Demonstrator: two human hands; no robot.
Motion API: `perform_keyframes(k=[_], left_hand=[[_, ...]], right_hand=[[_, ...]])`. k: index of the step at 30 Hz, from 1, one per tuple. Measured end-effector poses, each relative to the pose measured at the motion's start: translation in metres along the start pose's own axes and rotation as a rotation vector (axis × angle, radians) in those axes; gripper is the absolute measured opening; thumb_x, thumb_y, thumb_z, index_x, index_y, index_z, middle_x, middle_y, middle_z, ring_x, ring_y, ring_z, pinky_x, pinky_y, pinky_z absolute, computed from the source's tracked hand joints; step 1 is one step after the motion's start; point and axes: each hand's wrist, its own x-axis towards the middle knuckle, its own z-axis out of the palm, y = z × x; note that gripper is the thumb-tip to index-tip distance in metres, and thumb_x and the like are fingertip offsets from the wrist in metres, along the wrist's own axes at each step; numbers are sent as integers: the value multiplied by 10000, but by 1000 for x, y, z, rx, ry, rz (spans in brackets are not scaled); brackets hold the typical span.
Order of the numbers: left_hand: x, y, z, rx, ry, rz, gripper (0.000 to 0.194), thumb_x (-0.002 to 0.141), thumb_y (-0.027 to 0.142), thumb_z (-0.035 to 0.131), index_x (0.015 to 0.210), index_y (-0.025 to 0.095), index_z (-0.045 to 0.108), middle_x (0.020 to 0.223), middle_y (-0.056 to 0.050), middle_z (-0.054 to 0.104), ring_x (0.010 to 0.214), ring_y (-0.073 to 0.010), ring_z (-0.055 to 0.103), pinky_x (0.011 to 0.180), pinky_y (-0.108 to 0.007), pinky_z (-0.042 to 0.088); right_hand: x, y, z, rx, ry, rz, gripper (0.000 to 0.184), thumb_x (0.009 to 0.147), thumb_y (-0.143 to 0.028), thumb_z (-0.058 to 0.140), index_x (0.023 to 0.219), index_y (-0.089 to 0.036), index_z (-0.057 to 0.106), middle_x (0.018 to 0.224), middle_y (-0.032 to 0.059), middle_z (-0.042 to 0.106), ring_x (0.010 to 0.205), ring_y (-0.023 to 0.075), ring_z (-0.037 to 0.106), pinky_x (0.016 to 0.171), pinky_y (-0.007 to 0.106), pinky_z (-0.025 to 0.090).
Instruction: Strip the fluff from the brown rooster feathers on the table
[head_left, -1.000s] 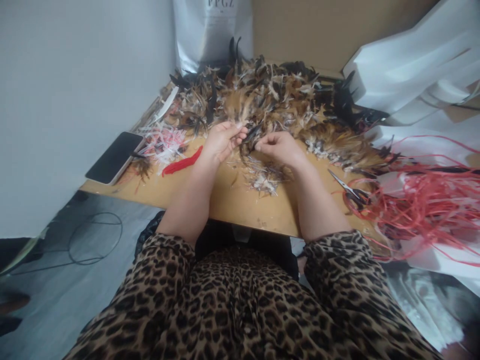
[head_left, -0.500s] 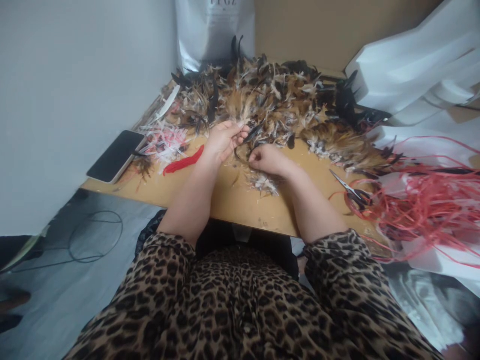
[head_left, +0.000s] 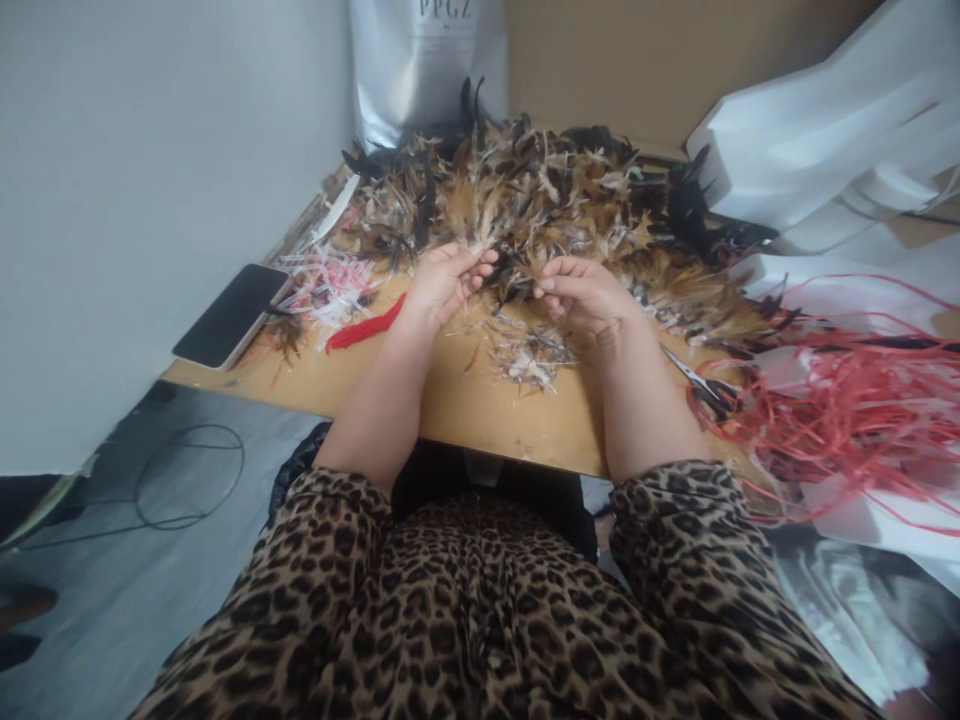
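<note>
My left hand (head_left: 448, 283) pinches a fan of brown feathers (head_left: 472, 215) by their pale quill ends, tips pointing away from me. To its right, my right hand (head_left: 585, 292) is closed with thumb and forefinger together on a small brown feather (head_left: 534, 272), partly lost against the pile behind. A large heap of brown, black and white feathers (head_left: 570, 190) spreads beyond both hands. Between my forearms lies a small scatter of pale feather scraps (head_left: 532, 360) on the wooden table (head_left: 495, 420).
On the left are a phone (head_left: 229, 315), a bundle of red thread (head_left: 365, 328) and pink-white strips (head_left: 330, 283). Scissors (head_left: 701, 380) lie at the right beside tangled red strings (head_left: 847, 420). A silver bag (head_left: 431, 75) stands at the back, white sheets (head_left: 810, 150) at the right.
My right hand has lifted from low over the table and moved away from me, up to the feather heap, turning palm inward. My left hand stays in place with its feathers.
</note>
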Motion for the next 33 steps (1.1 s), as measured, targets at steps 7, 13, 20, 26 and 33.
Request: perform_keyframes(k=[7,13,20,26,33], left_hand=[[3,0,-1,-37,-6,17,48,834,144,645,879,133,659,769,-19,725,586,-27,634,572,-99,495],[1,-5,1,-2,-99,-33,55,824,136,647,874,116,661,820,-48,740,594,-34,646,545,-95,484],[-5,-1,4,23,-96,-19,78,801,156,675,868,119,658,859,-47,741,586,-33,646,528,-96,474],[4,5,-5,161,86,139,103,765,210,710,816,145,649,706,-8,694,594,-63,649,534,-125,462],[14,10,-17,306,227,290,74,745,148,684,760,174,617,645,22,626,728,-103,658,637,-163,497]], right_hand=[[6,1,-3,130,143,-9,343,604,-138,797,906,-174,638,742,-17,727,611,70,660,525,139,516],[6,5,13,110,127,-28,351,621,-180,814,926,-180,641,803,-6,747,694,87,697,581,155,546],[2,8,29,-64,71,26,268,606,-187,810,823,-140,660,739,44,742,643,116,685,559,187,528],[1,5,21,-288,107,54,219,599,-220,809,771,-151,690,712,43,721,602,112,633,547,209,497],[-9,-15,-11,-848,162,28,101,623,-222,739,670,-144,696,591,8,645,563,117,556,586,245,445]])
